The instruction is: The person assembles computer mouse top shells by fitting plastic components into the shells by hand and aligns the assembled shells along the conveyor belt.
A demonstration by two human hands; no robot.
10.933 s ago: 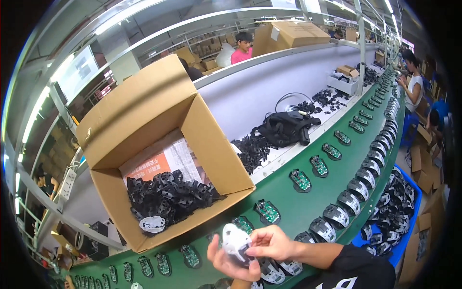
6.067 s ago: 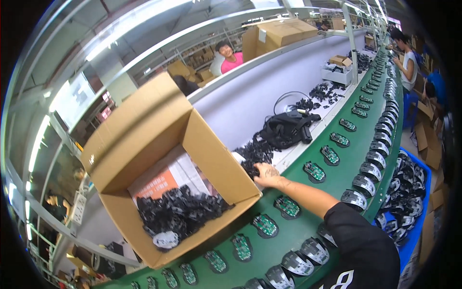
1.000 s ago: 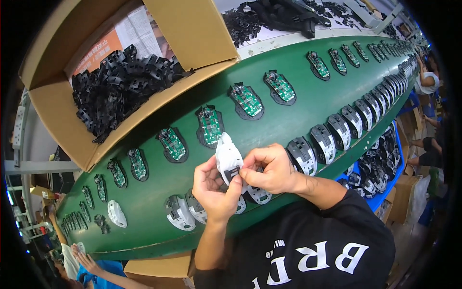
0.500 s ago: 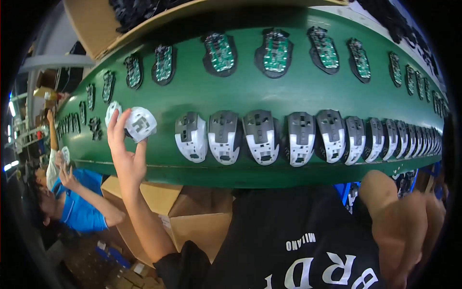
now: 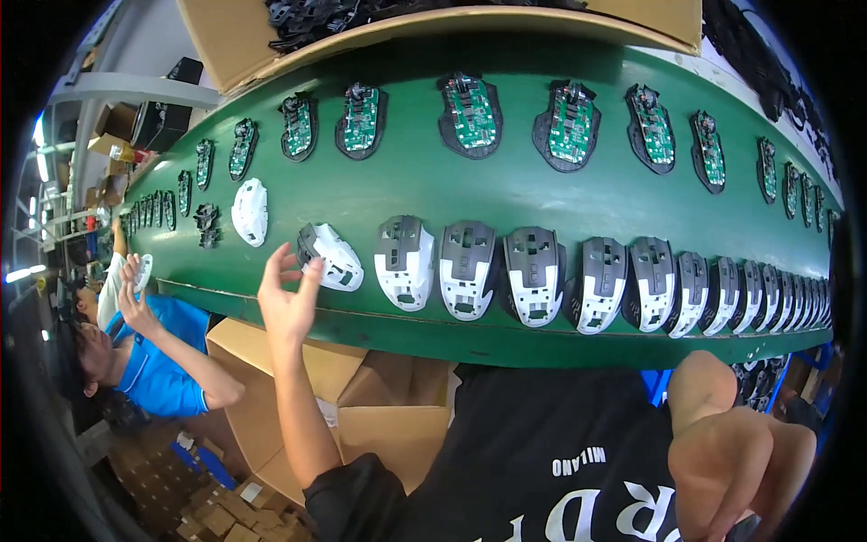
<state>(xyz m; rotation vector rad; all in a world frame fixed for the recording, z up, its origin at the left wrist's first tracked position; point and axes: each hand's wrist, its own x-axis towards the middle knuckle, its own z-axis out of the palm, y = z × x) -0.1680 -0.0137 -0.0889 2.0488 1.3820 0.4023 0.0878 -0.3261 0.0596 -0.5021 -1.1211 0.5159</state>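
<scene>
My left hand (image 5: 291,294) is open, its thumb and fingers apart, beside a white-and-dark-grey mouse shell (image 5: 332,256) lying tilted on the green table (image 5: 397,185). The thumb tip is right at the shell's near-left edge; I cannot tell whether it touches. Further left and a little back lies a plain white mouse cover (image 5: 250,212). To the right, a row of similar grey-and-white mouse shells (image 5: 466,269) runs along the near side. My right hand (image 5: 745,456) seems to be the large, close shape at lower right; its fingers cannot be made out.
Mouse bases with green circuit boards (image 5: 470,117) form a row at the back. Behind them, a cardboard box (image 5: 623,32) holds black parts. An open carton (image 5: 388,434) stands below the table's near edge. At left, a co-worker in blue (image 5: 167,366) holds a white piece.
My left hand has let go of the shell it held up; that shell now lies on the table. The hand has come down and nearer, fingers spread. The whole view has shifted slightly.
</scene>
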